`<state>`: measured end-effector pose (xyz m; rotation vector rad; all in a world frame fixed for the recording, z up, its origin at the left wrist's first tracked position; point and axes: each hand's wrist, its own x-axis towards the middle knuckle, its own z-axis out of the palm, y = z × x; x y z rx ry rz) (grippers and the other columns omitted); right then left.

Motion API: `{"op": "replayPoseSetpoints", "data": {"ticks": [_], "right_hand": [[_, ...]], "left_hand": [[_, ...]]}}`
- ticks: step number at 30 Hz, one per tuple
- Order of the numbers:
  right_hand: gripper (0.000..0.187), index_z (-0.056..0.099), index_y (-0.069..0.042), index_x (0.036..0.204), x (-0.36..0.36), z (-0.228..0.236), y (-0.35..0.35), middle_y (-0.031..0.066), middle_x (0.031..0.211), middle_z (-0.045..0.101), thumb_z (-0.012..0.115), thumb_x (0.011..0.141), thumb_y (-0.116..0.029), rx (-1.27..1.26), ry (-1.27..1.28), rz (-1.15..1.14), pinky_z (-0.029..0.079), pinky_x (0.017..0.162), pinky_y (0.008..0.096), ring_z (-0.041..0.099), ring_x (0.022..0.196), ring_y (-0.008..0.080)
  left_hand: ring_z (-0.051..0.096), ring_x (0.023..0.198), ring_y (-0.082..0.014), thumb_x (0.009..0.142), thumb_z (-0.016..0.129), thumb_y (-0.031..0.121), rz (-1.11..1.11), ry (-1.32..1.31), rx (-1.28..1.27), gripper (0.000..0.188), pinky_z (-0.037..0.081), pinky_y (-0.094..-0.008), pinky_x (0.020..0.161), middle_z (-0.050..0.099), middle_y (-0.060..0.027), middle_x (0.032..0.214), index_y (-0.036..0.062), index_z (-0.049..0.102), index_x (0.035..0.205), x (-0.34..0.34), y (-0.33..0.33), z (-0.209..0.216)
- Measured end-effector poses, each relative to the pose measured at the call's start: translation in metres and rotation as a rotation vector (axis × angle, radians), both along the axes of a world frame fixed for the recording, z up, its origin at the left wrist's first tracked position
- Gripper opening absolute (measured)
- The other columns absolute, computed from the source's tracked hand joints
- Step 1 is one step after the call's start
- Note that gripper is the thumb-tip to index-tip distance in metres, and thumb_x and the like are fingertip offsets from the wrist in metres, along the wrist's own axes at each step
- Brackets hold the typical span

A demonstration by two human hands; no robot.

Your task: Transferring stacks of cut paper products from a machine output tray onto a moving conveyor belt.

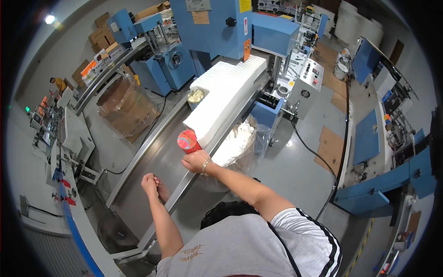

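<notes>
At a blue paper-converting machine (217,23), the right hand (196,161) rests with fingers curled beside a red cylindrical package (188,141) at the near end of a long white tissue stack (226,99); the left hand (150,182) hangs loosely curled over the steel bench (152,161). A nudge could likely topple the package. A yellow label and a tan sign mark the machine, far.

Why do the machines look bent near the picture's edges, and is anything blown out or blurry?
Head view: the fisheye lens curves straight edges, as on the conveyor rail; black corners ring the image; the ceiling lamp flares; the white tissue stack is nearly overexposed; the right hand by the red pack stays sharp.
</notes>
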<state>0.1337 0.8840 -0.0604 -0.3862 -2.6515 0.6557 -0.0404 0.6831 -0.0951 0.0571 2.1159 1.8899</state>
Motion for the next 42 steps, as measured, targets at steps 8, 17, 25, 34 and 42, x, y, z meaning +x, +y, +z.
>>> {"op": "replayPoseSetpoints", "data": {"ticks": [8,17,25,34,42], "right_hand": [[0.032,0.06,-0.011,0.068,0.001,0.004,0.001,0.0115,0.066,0.063,0.048,0.086,-0.034,-0.015,-0.016,0.003,0.049,0.061,0.0442,0.062,0.064,0.0316],[0.032,0.059,-0.011,0.067,0.001,0.003,0.0,0.0113,0.065,0.063,0.048,0.086,-0.035,-0.018,0.019,-0.005,0.049,0.061,0.0443,0.062,0.064,0.0317],[0.031,0.061,-0.01,0.071,0.002,0.006,0.0,0.013,0.067,0.064,0.047,0.087,-0.033,-0.032,-0.006,0.012,0.049,0.063,0.0449,0.063,0.066,0.0323],[0.027,0.062,-0.013,0.075,0.004,0.008,-0.003,0.0113,0.066,0.063,0.048,0.086,-0.032,-0.052,0.022,-0.037,0.049,0.061,0.0439,0.062,0.063,0.0313],[0.029,0.063,-0.013,0.074,0.005,0.01,-0.001,0.0105,0.066,0.064,0.047,0.087,-0.034,-0.024,-0.04,-0.014,0.049,0.062,0.0436,0.062,0.064,0.0309]], "left_hand": [[0.045,0.042,-0.0063,0.09,0.051,0.009,0.003,-0.02,0.01,0.012,0.035,-0.0209,0.036,0.054,-0.0011,0.058,0.0048,0.056,0.08,-0.001,0.0,-0.002],[0.046,0.042,-0.0069,0.09,0.051,0.01,-0.01,-0.016,-0.008,0.013,0.036,-0.0209,0.036,0.054,-0.0013,0.058,0.0043,0.057,0.081,0.0,0.0,0.002],[0.045,0.042,-0.0077,0.09,0.051,0.008,-0.002,-0.022,0.003,0.011,0.035,-0.0214,0.036,0.053,-0.0024,0.058,0.0034,0.056,0.082,0.002,0.002,0.005],[0.045,0.042,-0.0073,0.09,0.05,0.008,-0.013,-0.026,-0.021,0.01,0.034,-0.0217,0.036,0.053,-0.0022,0.058,0.0035,0.055,0.082,0.001,0.0,0.005],[0.045,0.042,-0.007,0.089,0.051,0.009,-0.003,-0.023,-0.013,0.01,0.034,-0.0217,0.035,0.053,-0.0019,0.058,0.0041,0.055,0.081,0.002,0.002,0.005]]}}
